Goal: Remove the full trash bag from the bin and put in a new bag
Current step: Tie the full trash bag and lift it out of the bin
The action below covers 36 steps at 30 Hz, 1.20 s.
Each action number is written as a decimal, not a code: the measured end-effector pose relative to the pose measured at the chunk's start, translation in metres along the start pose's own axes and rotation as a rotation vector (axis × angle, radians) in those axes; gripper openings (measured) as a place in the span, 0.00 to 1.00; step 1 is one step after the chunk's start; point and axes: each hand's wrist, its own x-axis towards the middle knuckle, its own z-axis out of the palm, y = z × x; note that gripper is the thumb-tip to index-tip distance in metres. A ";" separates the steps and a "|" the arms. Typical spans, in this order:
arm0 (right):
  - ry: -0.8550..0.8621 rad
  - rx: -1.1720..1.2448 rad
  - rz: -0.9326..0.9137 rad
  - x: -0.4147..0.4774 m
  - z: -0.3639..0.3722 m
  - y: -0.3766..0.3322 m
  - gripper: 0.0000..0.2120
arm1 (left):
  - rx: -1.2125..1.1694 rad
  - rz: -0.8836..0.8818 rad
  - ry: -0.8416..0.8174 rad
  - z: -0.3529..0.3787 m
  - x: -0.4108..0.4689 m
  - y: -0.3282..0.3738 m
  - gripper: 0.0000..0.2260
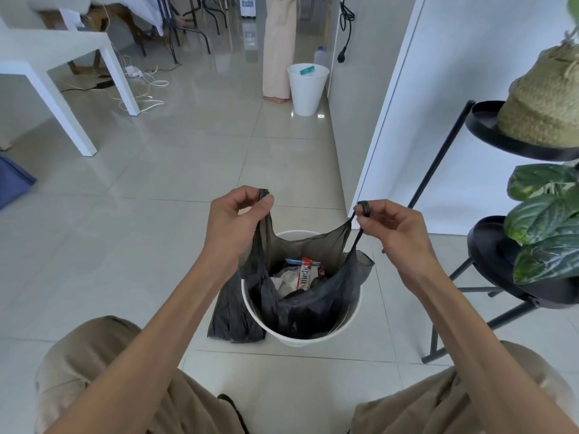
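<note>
The full black trash bag (300, 296), thin, limp and probably light, sits inside the white bin (344, 330), its two handle loops the sensible hold, one pinched shut in the left hand (235, 220), one in the right hand (394, 227)

- i'm looking into a home, a lived-in room with glossy pale floor tiles (175, 170).
- a white counter (62, 51) stands at left, charger cables (141, 89) loose on the floor beside it.
- a black plant stand (513, 142) at right carries a woven basket (545, 101) and leafy plant (545, 220).
- a small white bin (307, 89) sits by the wall.
</note>
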 end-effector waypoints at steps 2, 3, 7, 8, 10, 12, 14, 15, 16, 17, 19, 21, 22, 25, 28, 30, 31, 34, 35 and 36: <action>0.010 0.001 -0.085 0.000 0.002 -0.014 0.08 | -0.013 0.015 -0.044 0.008 -0.003 0.004 0.02; 0.000 0.025 -0.136 0.000 0.004 -0.022 0.09 | -0.035 0.024 -0.070 0.013 -0.004 0.005 0.03; -0.078 0.101 -0.192 0.003 0.018 -0.033 0.15 | -0.029 0.095 -0.204 0.027 -0.001 0.009 0.09; -0.080 0.081 -0.186 0.005 0.021 -0.031 0.16 | -0.001 0.110 -0.238 0.031 0.001 0.011 0.10; -0.063 0.002 -0.185 0.006 0.025 -0.024 0.15 | 0.088 0.119 -0.289 0.037 0.004 0.013 0.13; -0.037 -0.054 -0.202 0.007 0.027 -0.016 0.15 | 0.183 0.117 -0.326 0.041 0.009 0.013 0.16; 0.002 -0.126 -0.244 0.008 0.029 -0.011 0.13 | 0.243 0.087 -0.370 0.043 0.013 0.011 0.21; 0.023 -0.166 -0.264 0.009 0.029 -0.010 0.12 | 0.263 0.072 -0.387 0.044 0.014 0.010 0.22; 0.040 -0.192 -0.271 0.010 0.030 -0.007 0.12 | 0.277 0.065 -0.400 0.044 0.015 0.008 0.23; 0.045 -0.207 -0.271 0.011 0.031 -0.006 0.12 | 0.289 0.068 -0.401 0.045 0.016 0.006 0.23; 0.045 -0.227 -0.269 0.012 0.031 -0.004 0.13 | 0.299 0.087 -0.379 0.046 0.015 0.001 0.22; 0.066 -0.230 -0.263 0.014 0.031 -0.003 0.14 | 0.298 0.095 -0.356 0.045 0.014 -0.002 0.20; 0.068 -0.222 -0.247 0.014 0.030 -0.002 0.14 | 0.296 0.094 -0.352 0.045 0.012 -0.004 0.18; 0.043 -0.184 -0.190 0.013 0.030 -0.006 0.19 | 0.292 0.081 -0.354 0.046 0.008 -0.006 0.11; 0.008 -0.211 -0.251 0.012 0.031 -0.005 0.14 | 0.281 0.066 -0.346 0.048 0.008 -0.007 0.12; -0.011 -0.264 -0.352 0.008 0.031 -0.006 0.10 | 0.315 0.098 -0.358 0.048 0.010 -0.007 0.13; -0.010 -0.305 -0.422 0.007 0.030 -0.006 0.09 | 0.340 0.122 -0.372 0.048 0.011 -0.006 0.13; -0.031 -0.394 -0.588 0.007 0.023 -0.011 0.06 | 0.402 0.176 -0.422 0.045 0.014 -0.003 0.15; -0.039 -0.424 -0.608 0.009 0.021 -0.013 0.05 | 0.416 0.194 -0.437 0.045 0.014 -0.002 0.17; -0.059 -0.453 -0.610 0.012 0.020 -0.014 0.04 | 0.430 0.207 -0.449 0.045 0.015 -0.001 0.18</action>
